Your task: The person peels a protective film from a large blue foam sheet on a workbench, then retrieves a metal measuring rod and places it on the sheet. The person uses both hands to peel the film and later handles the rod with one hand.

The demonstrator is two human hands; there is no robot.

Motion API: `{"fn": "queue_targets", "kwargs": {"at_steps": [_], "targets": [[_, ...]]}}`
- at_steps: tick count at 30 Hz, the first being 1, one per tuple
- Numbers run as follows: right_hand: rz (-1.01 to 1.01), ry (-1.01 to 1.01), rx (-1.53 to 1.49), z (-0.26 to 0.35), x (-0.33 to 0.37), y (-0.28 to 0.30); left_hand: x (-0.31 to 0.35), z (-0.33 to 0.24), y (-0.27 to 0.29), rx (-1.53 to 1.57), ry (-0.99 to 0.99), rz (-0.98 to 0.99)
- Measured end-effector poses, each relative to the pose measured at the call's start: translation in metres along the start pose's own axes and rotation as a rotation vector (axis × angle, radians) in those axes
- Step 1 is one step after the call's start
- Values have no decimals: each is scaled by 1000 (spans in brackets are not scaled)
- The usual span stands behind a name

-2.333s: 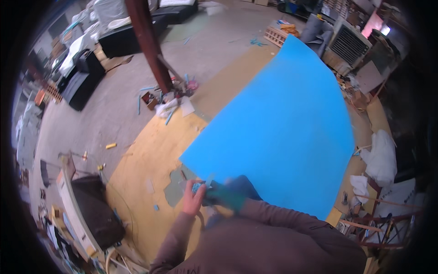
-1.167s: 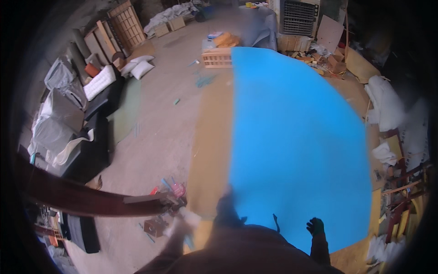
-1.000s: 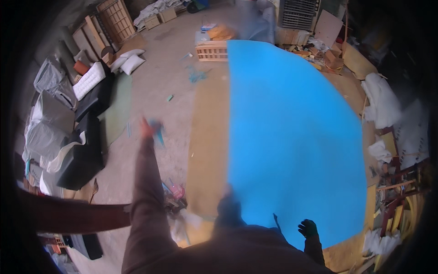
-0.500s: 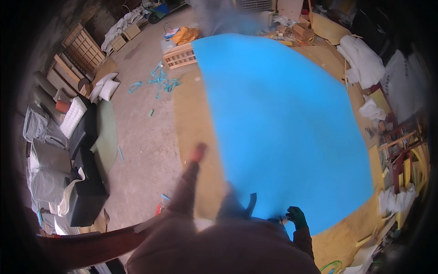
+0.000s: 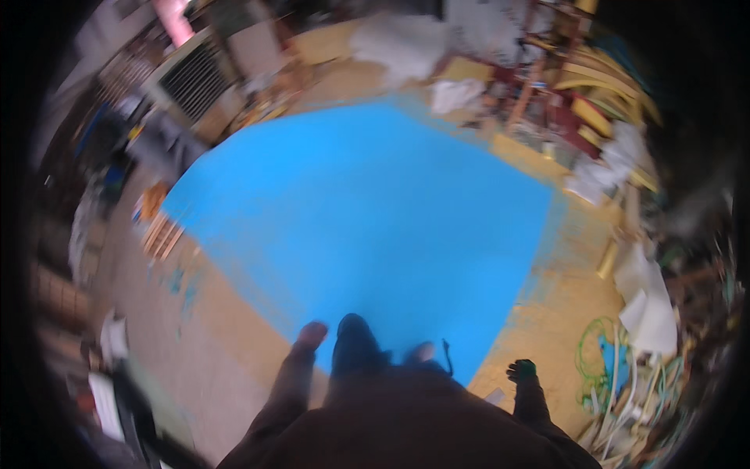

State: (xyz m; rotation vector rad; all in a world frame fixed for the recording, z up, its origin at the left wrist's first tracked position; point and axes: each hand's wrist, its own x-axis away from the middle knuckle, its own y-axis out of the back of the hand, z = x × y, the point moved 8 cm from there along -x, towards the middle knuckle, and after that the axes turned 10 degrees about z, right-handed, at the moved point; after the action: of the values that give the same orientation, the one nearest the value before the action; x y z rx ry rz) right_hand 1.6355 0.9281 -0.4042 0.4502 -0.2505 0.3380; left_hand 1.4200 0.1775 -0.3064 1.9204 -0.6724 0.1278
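One wide blue sheet (image 5: 383, 211) lies spread flat in front of us, bright and nearly even in colour, with a faintly darker patch toward the near side. Its outline curves at the far left and runs straighter down the right, where it borders a yellow board (image 5: 558, 313); a brown strip (image 5: 234, 281) runs along its left. Our left hand (image 5: 313, 334) is bare and blurred at the sheet's near left edge; we cannot tell whether its fingers are spread or pressed together. Our right hand (image 5: 522, 370), gloved in dark green, hangs in front of the yellow board, fingers loosely apart. Past the brown strip we see grey floor (image 5: 168, 352). Clutter rings us: a boxy machine with a dark grille (image 5: 195, 84) at the upper left, a slatted crate (image 5: 162, 237) just beside the sheet's left corner, a white bundle (image 5: 400, 47) beyond the far edge, curved yellow strips (image 5: 601, 82) at the upper right, and a looped green cord (image 5: 581, 344) on the right.
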Motion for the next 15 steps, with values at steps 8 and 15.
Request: {"fn": "queue_targets", "kwargs": {"at_steps": [8,15], "targets": [[-42,21,66,-23,-77,18,-11,-5,-63,532,635,443],[-391,-392,-1062,5,-156,125,-161,-104,-76,550,581,780]]}}
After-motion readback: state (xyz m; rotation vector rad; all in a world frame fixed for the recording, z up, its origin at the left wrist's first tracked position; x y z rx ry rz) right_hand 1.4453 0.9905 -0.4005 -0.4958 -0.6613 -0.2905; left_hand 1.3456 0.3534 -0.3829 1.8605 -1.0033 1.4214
